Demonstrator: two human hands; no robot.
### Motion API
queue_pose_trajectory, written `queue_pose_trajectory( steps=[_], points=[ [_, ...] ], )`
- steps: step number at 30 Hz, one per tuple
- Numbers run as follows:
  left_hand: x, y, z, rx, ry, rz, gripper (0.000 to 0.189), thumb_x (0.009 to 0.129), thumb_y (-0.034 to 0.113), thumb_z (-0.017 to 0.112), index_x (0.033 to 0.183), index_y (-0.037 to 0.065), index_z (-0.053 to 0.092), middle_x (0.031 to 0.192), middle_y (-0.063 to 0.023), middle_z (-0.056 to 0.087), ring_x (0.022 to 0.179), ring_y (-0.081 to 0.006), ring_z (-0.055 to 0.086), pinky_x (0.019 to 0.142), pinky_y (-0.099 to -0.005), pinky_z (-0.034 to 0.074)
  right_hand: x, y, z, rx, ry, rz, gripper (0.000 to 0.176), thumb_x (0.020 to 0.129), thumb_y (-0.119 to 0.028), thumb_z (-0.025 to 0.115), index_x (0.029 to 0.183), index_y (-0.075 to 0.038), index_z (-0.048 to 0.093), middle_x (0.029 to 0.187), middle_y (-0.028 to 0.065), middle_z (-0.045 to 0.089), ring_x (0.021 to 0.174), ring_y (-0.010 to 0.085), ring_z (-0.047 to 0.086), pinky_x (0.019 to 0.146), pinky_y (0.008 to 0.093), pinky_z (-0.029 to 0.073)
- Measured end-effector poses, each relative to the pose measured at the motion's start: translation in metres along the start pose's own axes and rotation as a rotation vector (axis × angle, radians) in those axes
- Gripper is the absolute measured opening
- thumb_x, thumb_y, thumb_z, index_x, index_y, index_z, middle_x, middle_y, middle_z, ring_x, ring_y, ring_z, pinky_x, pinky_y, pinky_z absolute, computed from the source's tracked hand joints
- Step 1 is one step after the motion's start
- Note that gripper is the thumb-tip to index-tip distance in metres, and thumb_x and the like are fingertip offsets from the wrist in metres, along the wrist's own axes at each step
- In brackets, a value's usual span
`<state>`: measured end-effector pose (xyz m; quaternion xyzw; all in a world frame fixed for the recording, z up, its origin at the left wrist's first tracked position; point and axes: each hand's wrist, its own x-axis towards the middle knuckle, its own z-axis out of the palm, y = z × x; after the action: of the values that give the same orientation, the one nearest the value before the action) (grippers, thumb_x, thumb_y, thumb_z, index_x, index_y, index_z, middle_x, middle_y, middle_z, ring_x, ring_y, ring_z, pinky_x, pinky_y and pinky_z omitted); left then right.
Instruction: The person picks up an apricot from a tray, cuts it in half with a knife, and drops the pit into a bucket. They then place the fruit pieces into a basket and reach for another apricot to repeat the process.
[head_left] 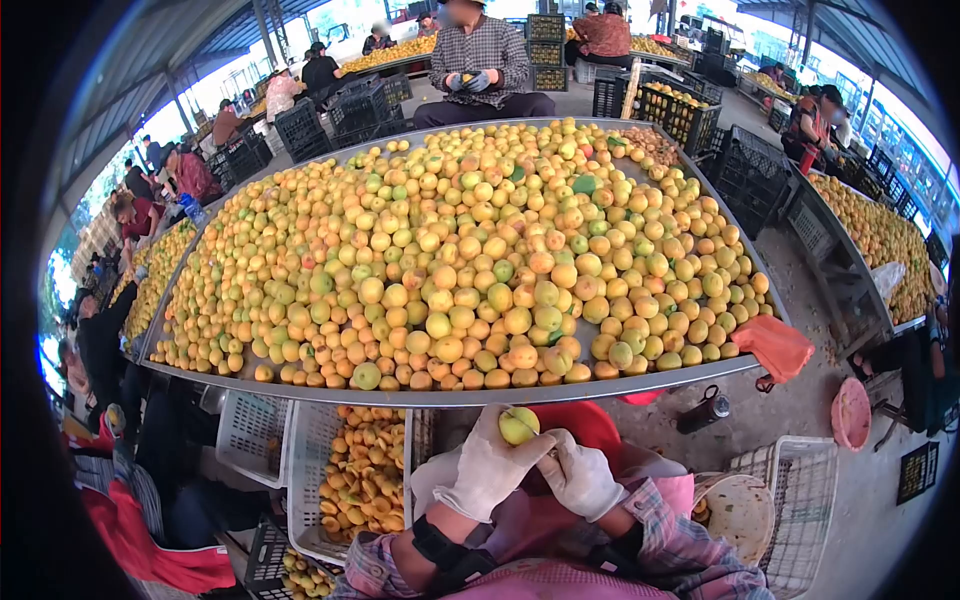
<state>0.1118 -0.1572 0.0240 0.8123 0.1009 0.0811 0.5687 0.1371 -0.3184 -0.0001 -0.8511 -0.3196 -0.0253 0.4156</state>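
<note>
My left hand (492,462), in a whitish glove, is closed around a yellow-green fruit (519,425) just below the near edge of the metal table (450,397). My right hand (580,477), gloved too, has its fingers pressed together close beside the fruit; what they hold is too small to make out. Behind my hands is a red basin (590,424), partly hidden by them. A large heap of yellow and orange fruit (440,270) covers the table, with a few green leaves among it.
Left of my hands stands a white crate (306,480) of halved fruit (362,470). To the right are a white bucket (740,512), a pale crate (800,510), a black bottle (704,408) and an orange bag (774,345). Another person (480,60) sits across the table.
</note>
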Motion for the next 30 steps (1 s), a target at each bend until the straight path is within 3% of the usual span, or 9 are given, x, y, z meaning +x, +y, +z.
queue_pose_trajectory(
  steps=[7, 9, 10, 11, 14, 19, 21, 24, 30],
  points=[
    [-0.001, -0.004, 0.004, 0.062, -0.139, -0.09, 0.049, 0.079, 0.041, 0.074, 0.106, 0.003, 0.059, 0.096, -0.0157, 0.068, 0.088, -0.0307, 0.067, 0.075, -0.0392, 0.053, 0.015, -0.002, -0.007, 0.498, -0.097, 0.035, 0.066, 0.092, -0.016, 0.062, 0.148, -0.007, 0.028, 0.118, 0.0187, 0.061, 0.101, 0.0275, 0.066, 0.084, 0.0355, 0.053],
    [-0.004, -0.005, 0.008, -0.029, -0.153, -0.105, 0.05, 0.079, 0.043, 0.074, 0.107, 0.004, 0.06, 0.094, -0.0169, 0.068, 0.087, -0.0315, 0.068, 0.075, -0.0396, 0.053, 0.022, -0.014, -0.03, 0.758, -0.388, 0.313, 0.071, 0.09, -0.011, 0.065, 0.149, -0.006, 0.027, 0.131, 0.0127, 0.054, 0.118, 0.0219, 0.057, 0.098, 0.0317, 0.046],
    [-0.005, -0.007, 0.01, 0.015, -0.159, -0.078, 0.052, 0.078, 0.045, 0.073, 0.107, 0.003, 0.06, 0.092, -0.0181, 0.068, 0.086, -0.0329, 0.068, 0.075, -0.0409, 0.053, 0.02, -0.01, -0.027, 0.795, -0.383, 0.331, 0.07, 0.088, -0.008, 0.066, 0.148, -0.012, 0.03, 0.114, 0.0091, 0.06, 0.091, 0.0197, 0.065, 0.079, 0.0312, 0.054],
    [-0.006, -0.008, 0.008, 0.066, -0.151, -0.051, 0.054, 0.078, 0.047, 0.073, 0.106, 0.003, 0.06, 0.091, -0.0193, 0.068, 0.086, -0.0342, 0.068, 0.074, -0.0421, 0.053, 0.019, -0.013, -0.03, 0.808, -0.398, 0.317, 0.07, 0.088, -0.008, 0.066, 0.148, -0.012, 0.03, 0.114, 0.0091, 0.06, 0.091, 0.0197, 0.065, 0.079, 0.0312, 0.054],
    [-0.007, -0.006, 0.004, 0.199, -0.183, -0.049, 0.061, 0.078, 0.052, 0.072, 0.109, 0.001, 0.058, 0.091, -0.0211, 0.067, 0.087, -0.0389, 0.066, 0.072, -0.0455, 0.053, 0.014, -0.015, -0.027, 0.835, -0.441, 0.508, 0.068, 0.088, -0.003, 0.063, 0.145, -0.026, 0.033, 0.079, 0.0029, 0.055, 0.046, 0.0064, 0.046, 0.04, 0.023, 0.042],
    [-0.012, -0.016, 0.003, 0.072, -0.228, -0.089, 0.056, 0.079, 0.047, 0.07, 0.107, 0.001, 0.056, 0.089, -0.0198, 0.065, 0.084, -0.0387, 0.065, 0.069, -0.0454, 0.053, 0.014, -0.013, -0.025, 0.963, -0.524, 0.476, 0.074, 0.083, 0.007, 0.059, 0.145, -0.021, 0.029, 0.082, 0.0045, 0.056, 0.048, 0.01, 0.051, 0.042, 0.0232, 0.043],
    [-0.014, -0.025, 0.004, 0.209, -0.222, 0.194, 0.053, 0.079, 0.046, 0.07, 0.104, 0.002, 0.056, 0.088, -0.0191, 0.064, 0.083, -0.0396, 0.065, 0.068, -0.0461, 0.053, 0.013, -0.01, -0.025, 0.995, -0.552, 0.493, 0.076, 0.081, 0.01, 0.058, 0.145, -0.02, 0.03, 0.083, 0.0048, 0.056, 0.048, 0.0104, 0.052, 0.042, 0.0231, 0.043],
    [-0.025, -0.014, 0.003, 0.113, -0.208, 0.03, 0.05, 0.079, 0.045, 0.071, 0.102, 0.003, 0.056, 0.087, -0.0184, 0.064, 0.081, -0.0403, 0.065, 0.066, -0.0465, 0.053, 0.007, -0.005, -0.025, 1.051, -0.584, 0.483, 0.078, 0.077, 0.01, 0.061, 0.142, -0.019, 0.032, 0.094, 0.0066, 0.058, 0.05, 0.0114, 0.054, 0.042, 0.0229, 0.043],
    [-0.035, -0.011, 0.001, 0.061, -0.236, 0.117, 0.048, 0.078, 0.038, 0.075, 0.105, 0.004, 0.056, 0.09, -0.0186, 0.064, 0.083, -0.0409, 0.064, 0.067, -0.0453, 0.053, 0.006, -0.006, -0.034, 1.006, -0.725, 0.488, 0.076, 0.079, 0.005, 0.06, 0.144, -0.02, 0.031, 0.094, 0.0051, 0.056, 0.053, 0.0098, 0.052, 0.044, 0.023, 0.043]
  ],
)
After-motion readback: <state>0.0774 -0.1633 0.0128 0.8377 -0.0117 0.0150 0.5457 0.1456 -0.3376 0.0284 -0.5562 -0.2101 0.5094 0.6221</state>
